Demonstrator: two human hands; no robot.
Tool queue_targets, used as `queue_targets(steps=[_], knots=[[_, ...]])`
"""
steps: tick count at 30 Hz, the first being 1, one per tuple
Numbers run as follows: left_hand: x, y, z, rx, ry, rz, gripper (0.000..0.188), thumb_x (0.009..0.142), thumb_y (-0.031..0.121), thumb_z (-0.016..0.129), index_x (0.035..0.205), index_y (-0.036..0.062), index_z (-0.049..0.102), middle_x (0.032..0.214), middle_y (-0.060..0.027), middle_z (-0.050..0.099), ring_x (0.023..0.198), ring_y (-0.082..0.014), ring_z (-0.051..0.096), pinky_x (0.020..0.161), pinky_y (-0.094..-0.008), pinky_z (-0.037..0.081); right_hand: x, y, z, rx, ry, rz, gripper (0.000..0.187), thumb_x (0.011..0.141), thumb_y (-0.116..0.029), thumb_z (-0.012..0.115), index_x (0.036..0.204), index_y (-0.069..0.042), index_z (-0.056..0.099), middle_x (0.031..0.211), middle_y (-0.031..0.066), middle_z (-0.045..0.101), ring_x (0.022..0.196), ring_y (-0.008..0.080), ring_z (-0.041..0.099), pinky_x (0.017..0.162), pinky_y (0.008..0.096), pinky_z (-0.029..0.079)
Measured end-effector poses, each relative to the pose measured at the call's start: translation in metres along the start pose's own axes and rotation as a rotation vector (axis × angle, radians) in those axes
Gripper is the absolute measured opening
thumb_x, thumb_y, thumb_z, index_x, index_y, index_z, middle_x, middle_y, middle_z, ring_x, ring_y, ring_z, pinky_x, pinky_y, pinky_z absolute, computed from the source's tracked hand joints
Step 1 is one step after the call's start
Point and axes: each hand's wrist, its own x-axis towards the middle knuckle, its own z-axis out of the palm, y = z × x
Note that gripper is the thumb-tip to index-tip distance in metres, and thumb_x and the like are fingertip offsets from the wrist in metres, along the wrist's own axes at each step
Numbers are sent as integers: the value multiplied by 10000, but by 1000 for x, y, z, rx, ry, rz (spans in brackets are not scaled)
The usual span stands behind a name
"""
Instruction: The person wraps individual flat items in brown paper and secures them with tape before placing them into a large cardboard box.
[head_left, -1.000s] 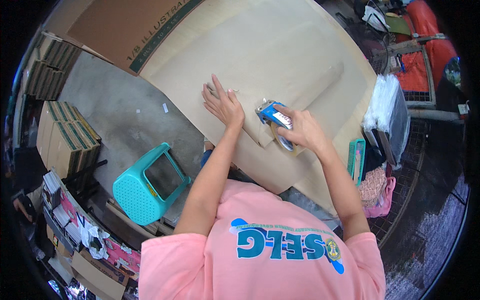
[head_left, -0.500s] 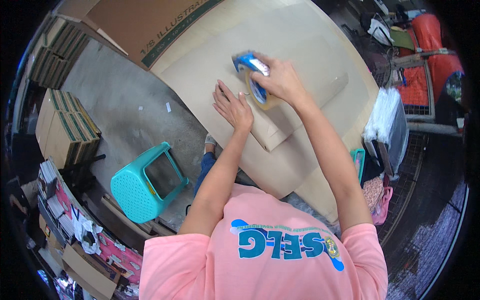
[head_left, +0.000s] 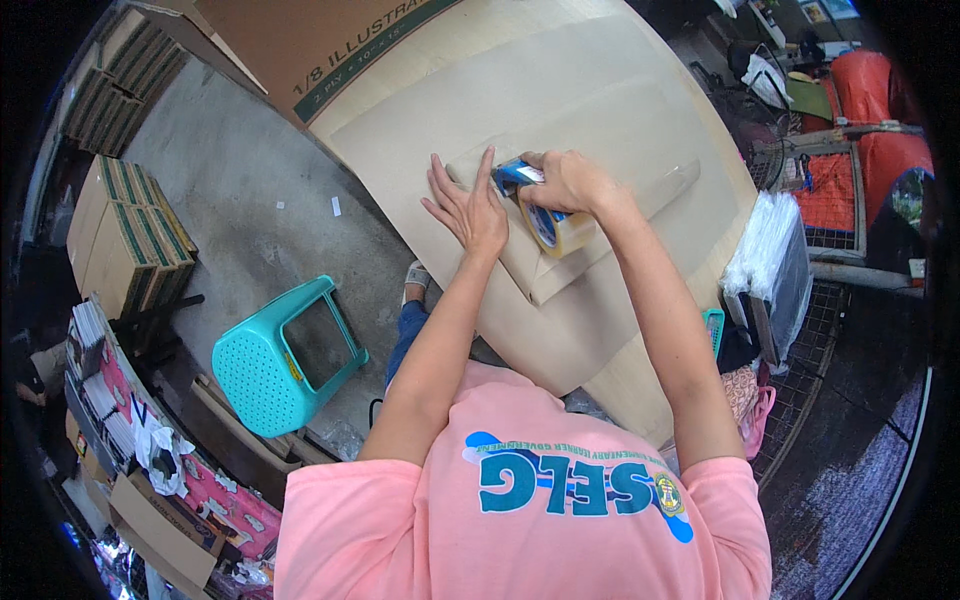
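My right hand (head_left: 572, 182) is closed round a blue tape dispenser (head_left: 512, 177) with a roll of clear tape (head_left: 572, 236) in it. The dispenser's front end rests on a parcel wrapped in brown paper (head_left: 522, 262), close to the fingers of my other hand. My left hand (head_left: 466, 208) lies flat with its fingers spread, pressing on the left part of the wrapped parcel. Under the parcel, a larger sheet of brown paper (head_left: 400, 150) covers much of the pale table. A shiny strip shows along the folded flap (head_left: 665, 188) on the right.
A large cardboard carton (head_left: 310, 40) stands at the table's far left. On the floor to the left are a teal plastic stool (head_left: 262, 372) and stacked flat cartons (head_left: 130, 240). Plastic-wrapped boards (head_left: 765, 250) lean by the table's right edge.
The tape dispenser in my right hand has moved slightly right and nearer to me, down onto the parcel. My left hand stays almost in place, its fingers spread wider.
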Motion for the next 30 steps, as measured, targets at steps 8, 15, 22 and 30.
queue_targets(steps=[8,15,22,30], knots=[[2,2,-4,91,-18,47,538,852,124,552,1340,349,522,1561,-160,91,1431,-385,97,1094,-652,62,-107,24,29,90,-46,55,630,677,-337,613,1232,-41,589,831,274,653,789,412,654,773,433,526],[51,-4,7,183,-312,618,754,892,472,523,1440,6,298,1505,-158,291,1404,-287,253,1111,-546,204,-111,23,27,-110,-354,116,517,623,-296,649,1068,-35,680,825,238,675,774,373,674,759,414,538],[82,21,-1,332,-533,445,880,838,611,525,1460,42,271,1519,-133,280,1397,-306,262,1104,-573,198,-99,48,105,-419,-901,104,293,590,-280,702,817,-100,744,856,158,702,812,318,676,703,405,539],[-72,44,10,321,-924,1276,759,834,656,477,1470,273,318,1578,-13,160,1447,-329,117,1116,-633,40,-269,106,123,47,246,669,866,670,-317,804,1429,-215,398,1140,308,500,967,444,560,848,460,471]])
